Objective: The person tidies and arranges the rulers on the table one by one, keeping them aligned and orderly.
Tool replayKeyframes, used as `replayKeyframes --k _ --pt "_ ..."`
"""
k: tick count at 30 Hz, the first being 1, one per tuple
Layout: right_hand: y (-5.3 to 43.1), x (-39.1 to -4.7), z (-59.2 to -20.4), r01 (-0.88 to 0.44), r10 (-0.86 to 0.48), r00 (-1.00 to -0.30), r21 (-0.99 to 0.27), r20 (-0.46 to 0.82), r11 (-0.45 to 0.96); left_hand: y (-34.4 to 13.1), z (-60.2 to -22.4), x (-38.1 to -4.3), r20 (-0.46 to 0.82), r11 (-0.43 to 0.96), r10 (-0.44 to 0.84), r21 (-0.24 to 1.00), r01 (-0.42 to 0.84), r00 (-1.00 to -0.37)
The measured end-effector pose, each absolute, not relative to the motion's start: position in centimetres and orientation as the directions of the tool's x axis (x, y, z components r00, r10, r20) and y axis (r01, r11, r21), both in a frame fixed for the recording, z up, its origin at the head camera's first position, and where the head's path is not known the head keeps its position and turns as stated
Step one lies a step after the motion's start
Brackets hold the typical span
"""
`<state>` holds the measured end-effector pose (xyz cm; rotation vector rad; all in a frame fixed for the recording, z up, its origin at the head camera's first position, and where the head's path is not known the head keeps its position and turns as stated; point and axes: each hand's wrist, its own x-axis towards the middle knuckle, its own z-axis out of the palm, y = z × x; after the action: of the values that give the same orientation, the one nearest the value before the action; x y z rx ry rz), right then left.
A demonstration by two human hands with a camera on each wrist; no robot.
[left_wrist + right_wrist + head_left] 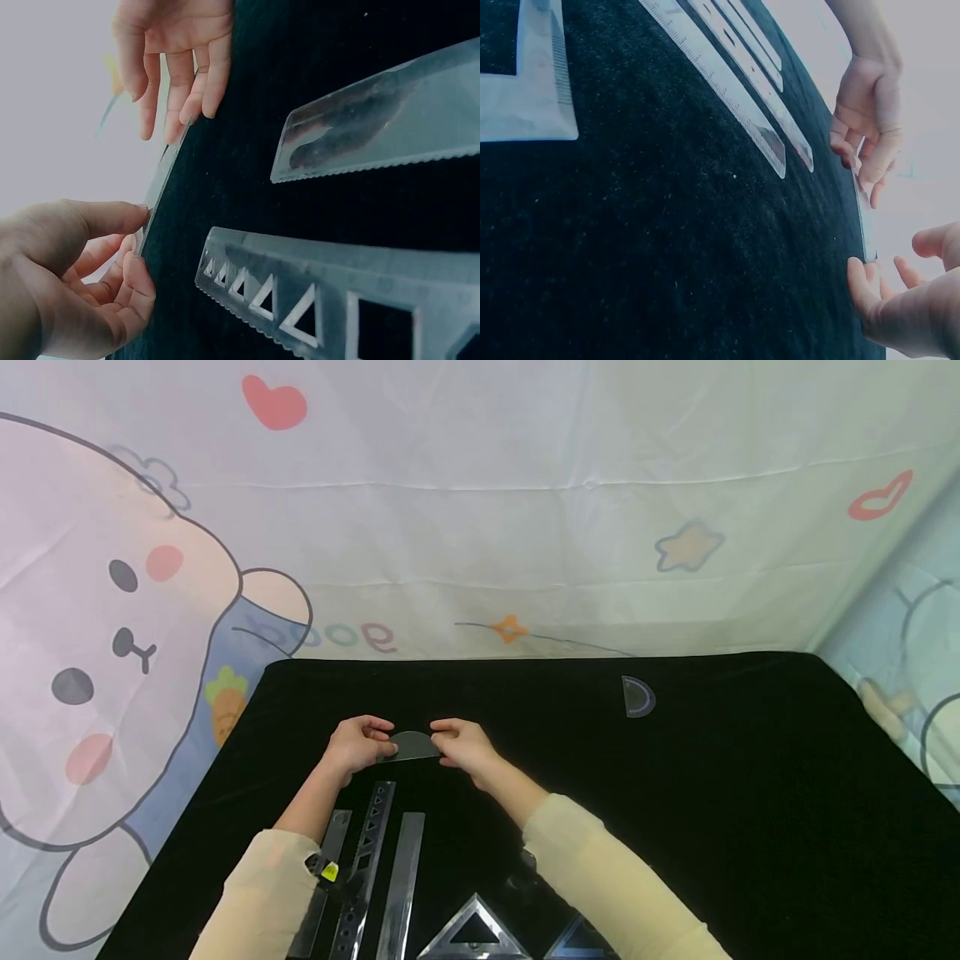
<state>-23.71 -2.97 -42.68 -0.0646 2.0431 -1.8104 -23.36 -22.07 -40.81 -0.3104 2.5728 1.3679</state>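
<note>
A clear half-round protractor (413, 745) is between the two hands, its straight edge toward the person. My left hand (358, 747) pinches its left end between thumb and fingers. At the other end, the fingertips of my right hand (467, 748) are right at the edge, its fingers fairly straight and thumb spread apart. Edge-on, the protractor (160, 184) looks like a thin strip in the left wrist view. Below the left hand lie several clear rulers, including one with cut-out shapes (369, 852) and a plain one (402, 881).
A second protractor (638, 697) lies at the back right of the black cloth (750, 793). Near the front are a clear set square (475, 931) and a bluish one (577, 941), partly behind the right sleeve (600, 868). A printed curtain (480, 527) hangs behind.
</note>
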Motion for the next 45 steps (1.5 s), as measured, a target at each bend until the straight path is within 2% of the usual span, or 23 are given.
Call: replayKeyframes --k 21,45 --pt "-1.0 -23.6 -42.0 0.178 -0.341 -0.912 -0.969 -0.227 0.170 -21.2 -40.3 -22.3 -0.251 0.564 0.046 0.805 -0.183 -0.967" --pt "2.4 -22.3 -41.4 -0.041 -0.497 -0.852 -0.927 -0.163 0.374 -18.3 -40.4 -20.1 -0.223 0.528 0.199 0.845 -0.087 -0.954"
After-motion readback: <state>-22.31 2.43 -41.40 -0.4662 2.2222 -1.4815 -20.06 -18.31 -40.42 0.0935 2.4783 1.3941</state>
